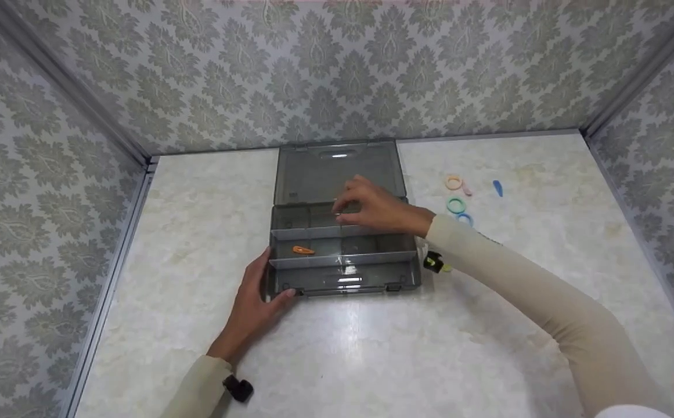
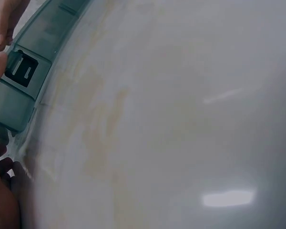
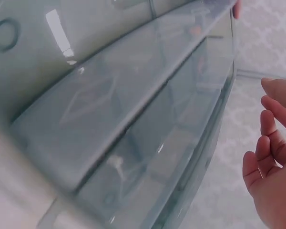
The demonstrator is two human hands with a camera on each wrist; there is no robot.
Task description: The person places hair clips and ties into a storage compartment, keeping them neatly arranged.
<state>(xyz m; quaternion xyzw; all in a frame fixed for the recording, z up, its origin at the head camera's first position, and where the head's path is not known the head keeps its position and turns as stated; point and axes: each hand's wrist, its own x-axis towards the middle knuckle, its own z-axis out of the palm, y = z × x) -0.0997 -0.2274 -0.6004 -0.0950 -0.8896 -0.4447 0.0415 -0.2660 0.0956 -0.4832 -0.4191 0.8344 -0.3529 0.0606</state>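
Note:
A dark translucent storage box [image 1: 319, 280] lies open, its lid [image 1: 339, 168] folded back toward the wall. Low dividers split it into long rows. In the middle row, left side, rests an orange hair clip [image 1: 303, 250]. My left hand [image 1: 253, 297] grips the front left corner, thumb on the front rim beside a latch [image 2: 23, 68] and fingers along the side. Over the back row hovers my right hand [image 1: 374, 207], fingers loosely bent and pointing left. The right wrist view shows nothing between those fingers [image 3: 268, 121].
Right of the box lie a peach hair tie [image 1: 453, 182], a pink clip [image 1: 467, 190], a green hair tie [image 1: 456, 205], a blue hair tie [image 1: 465, 219] and a blue clip [image 1: 497, 188]. Something yellow [image 1: 446, 268] shows beside the right wrist camera [image 1: 432, 261]. Patterned walls [image 1: 348, 75] enclose the marbled table [image 1: 209, 209].

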